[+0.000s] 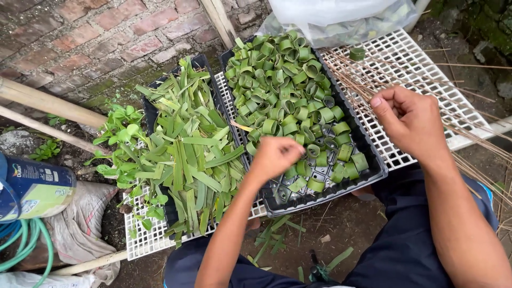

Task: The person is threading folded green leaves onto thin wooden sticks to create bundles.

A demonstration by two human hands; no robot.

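Filling the black plastic tray with rolled green leaf rings, the clenched left hand hovers over it, right hand pinching something unseen, flat green leaf strips remaining alongside.

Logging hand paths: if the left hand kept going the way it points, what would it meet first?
Probably the rolled green leaf rings in the black tray; the left hand already hovers over them, though depth is unclear.
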